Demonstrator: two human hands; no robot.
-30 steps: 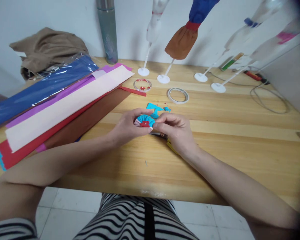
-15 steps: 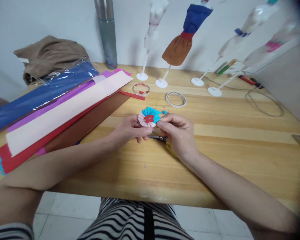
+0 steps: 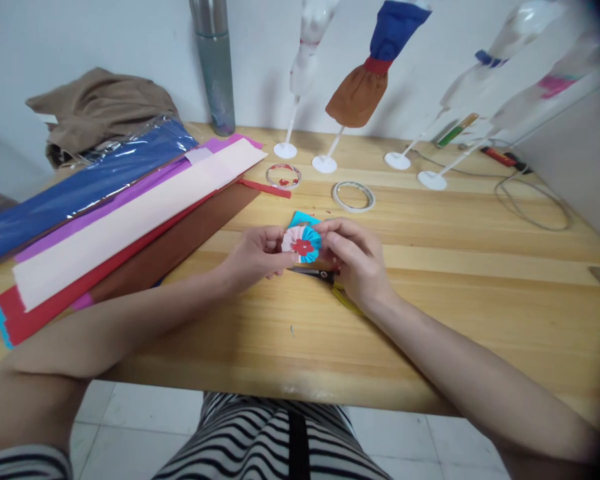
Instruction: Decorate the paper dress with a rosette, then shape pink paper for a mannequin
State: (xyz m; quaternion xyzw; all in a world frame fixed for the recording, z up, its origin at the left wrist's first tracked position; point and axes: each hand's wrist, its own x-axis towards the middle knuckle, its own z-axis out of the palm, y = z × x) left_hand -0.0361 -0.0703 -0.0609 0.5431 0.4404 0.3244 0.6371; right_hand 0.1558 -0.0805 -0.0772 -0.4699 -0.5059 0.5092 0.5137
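The left hand (image 3: 255, 258) pinches the left edge of a round pleated paper rosette (image 3: 301, 243), pink at left, bright blue at right, red-flowered in the middle. The right hand (image 3: 361, 263), fingers curled and narrowly parted, meets its right edge; whether it grips, I cannot tell. Scissors (image 3: 324, 275) lie just nearer; farther off, a tape roll (image 3: 354, 209).

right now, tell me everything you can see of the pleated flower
The pleated flower is a round rosette, half pale pink and half bright blue, with folds fanning out from the middle; it looks like crepe paper. A red flower-shaped piece with a tiny pale dot sits at its centre. It is held above the table, decorated face toward the camera. The left hand grips its pink side; the right hand is at the blue edge, though whether it pinches it is unclear.
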